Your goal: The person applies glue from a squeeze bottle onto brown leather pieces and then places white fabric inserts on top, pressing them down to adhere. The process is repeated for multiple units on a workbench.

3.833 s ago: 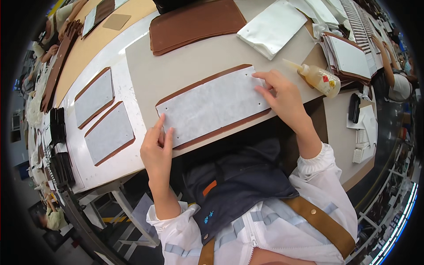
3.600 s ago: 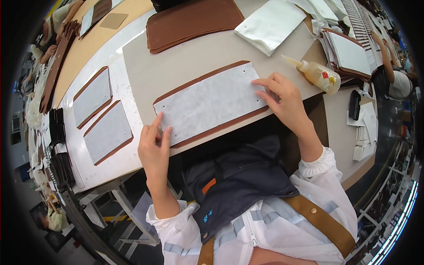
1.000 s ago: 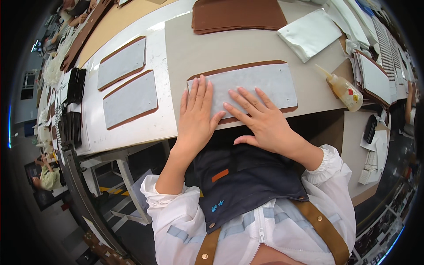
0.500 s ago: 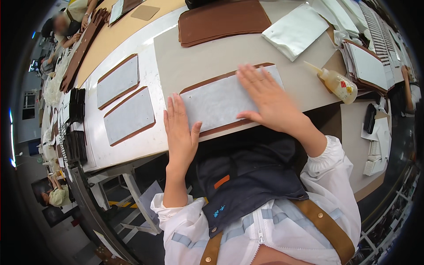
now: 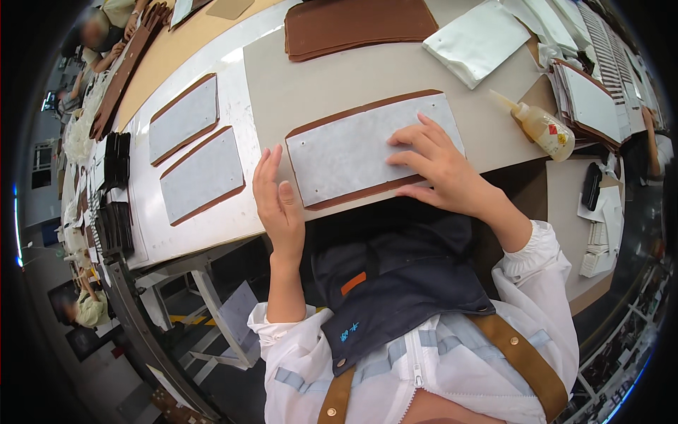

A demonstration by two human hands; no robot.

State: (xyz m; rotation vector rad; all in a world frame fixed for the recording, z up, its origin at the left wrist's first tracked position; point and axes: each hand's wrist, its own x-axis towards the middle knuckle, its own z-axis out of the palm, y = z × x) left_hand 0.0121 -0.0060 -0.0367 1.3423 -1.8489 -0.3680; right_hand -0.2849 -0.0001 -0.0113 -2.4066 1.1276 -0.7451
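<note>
A brown leather panel faced with a pale grey-white sheet [image 5: 346, 159] lies flat near the table's front edge. Brown strips show along its two long sides, and small holes mark its left end. Just off that left end, my left hand [image 5: 279, 205] is raised with fingers stretched out, holding nothing. Over the panel's right half hovers or rests my right hand [image 5: 448, 169], fingers loosely bent and apart; whether the fingertips touch the sheet I cannot tell. To the left lie two smaller faced panels, a farther one [image 5: 185, 119] and a nearer one [image 5: 202, 175].
A stack of brown leather pieces [image 5: 360, 28] lies at the back. Beside it are white sheets [image 5: 477, 41]. A squeeze bottle with yellowish liquid [image 5: 547, 133] lies at the right, near stacked panels [image 5: 593, 106]. Black bundles [image 5: 113, 226] line the table's left edge. Other people sit far left.
My right hand has lifted its flattened fingers, which are now curled, and moved slightly right and nearer. My left hand has drawn back from the panel's left end.
</note>
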